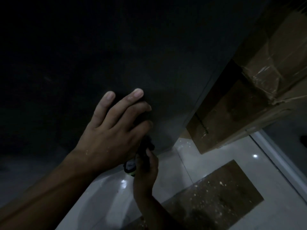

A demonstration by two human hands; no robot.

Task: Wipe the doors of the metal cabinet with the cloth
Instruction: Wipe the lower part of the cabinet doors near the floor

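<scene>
The dark metal cabinet door [149, 47] fills the upper left of the head view, and its right edge runs down to the floor. My left hand [114, 130] lies flat on the door near its lower right corner with the fingers spread. It presses a dark cloth [141, 112] against the metal; the cloth shows between the fingers and bunches below the palm. Just under it, my right hand [146, 170] is closed around a small dark object [130, 167] with a grey and yellow-green end. I cannot tell what that object is.
Taped brown cardboard boxes [249, 97] stand close against the cabinet's right side. Below is a glossy white tiled floor [199, 156] with a speckled brown sheet [216, 196] on it. A pale frame or rail [279, 160] runs along the right.
</scene>
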